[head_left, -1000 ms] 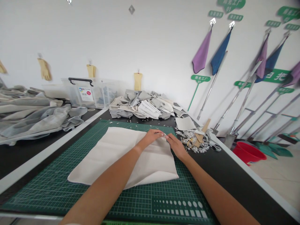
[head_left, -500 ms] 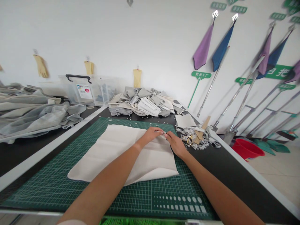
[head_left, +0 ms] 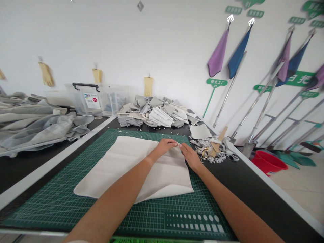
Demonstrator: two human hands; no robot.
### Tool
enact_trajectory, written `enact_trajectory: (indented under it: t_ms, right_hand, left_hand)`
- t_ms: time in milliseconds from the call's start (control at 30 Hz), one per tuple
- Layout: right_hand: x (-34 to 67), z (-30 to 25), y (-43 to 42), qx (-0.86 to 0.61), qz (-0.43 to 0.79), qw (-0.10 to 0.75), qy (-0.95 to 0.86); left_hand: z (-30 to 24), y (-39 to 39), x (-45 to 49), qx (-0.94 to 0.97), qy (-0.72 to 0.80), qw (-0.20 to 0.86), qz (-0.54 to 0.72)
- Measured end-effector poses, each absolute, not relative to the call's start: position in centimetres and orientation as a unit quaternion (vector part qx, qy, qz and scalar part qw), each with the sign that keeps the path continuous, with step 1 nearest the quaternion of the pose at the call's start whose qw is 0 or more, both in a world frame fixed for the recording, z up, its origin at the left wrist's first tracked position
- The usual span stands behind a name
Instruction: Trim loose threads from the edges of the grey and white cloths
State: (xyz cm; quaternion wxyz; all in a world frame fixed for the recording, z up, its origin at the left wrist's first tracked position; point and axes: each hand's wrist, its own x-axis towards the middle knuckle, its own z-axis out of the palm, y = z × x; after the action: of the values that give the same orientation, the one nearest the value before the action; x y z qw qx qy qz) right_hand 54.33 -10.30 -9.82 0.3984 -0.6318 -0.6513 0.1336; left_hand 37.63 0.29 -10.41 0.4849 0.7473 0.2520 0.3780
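A cream cloth [head_left: 131, 167] lies folded flat on a green cutting mat [head_left: 76, 206]. My left hand [head_left: 165, 146] rests at the cloth's far right corner with its fingers curled and pinched on the edge. My right hand [head_left: 190, 156] meets it at the same corner, fingers pressed on the cloth's edge. Both forearms stretch over the cloth and the mat.
A heap of grey and cream cloth pieces [head_left: 155, 113] lies behind the mat. Scissors and cut scraps [head_left: 210, 152] sit to the right. A clear bin [head_left: 97, 99] and piled grey fabric [head_left: 37, 125] are at left. Mops lean on the wall above a red basin [head_left: 268, 163].
Both hands stay at the cloth's far right corner; only the view has shifted slightly.
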Motion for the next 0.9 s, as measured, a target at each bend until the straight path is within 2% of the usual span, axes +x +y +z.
enact_trajectory:
  t_ms: [133,567,900]
  right_hand:
    - [54.48,-9.85,-10.50,-0.629,0.168,0.391,-0.650]
    - [54.54,-10.11,-10.46,-0.651,0.129,0.340,-0.666]
    - [54.50,-10.18,-10.18,-0.647,0.142,0.371,-0.651]
  left_hand:
    - [-10.70,0.57,37.70,0.749,0.252,0.481,0.380]
    - [-11.26,0.93,37.93,0.759,0.261,0.466,0.373]
    - [-10.81,0.66,37.88,0.752,0.254,0.472,0.384]
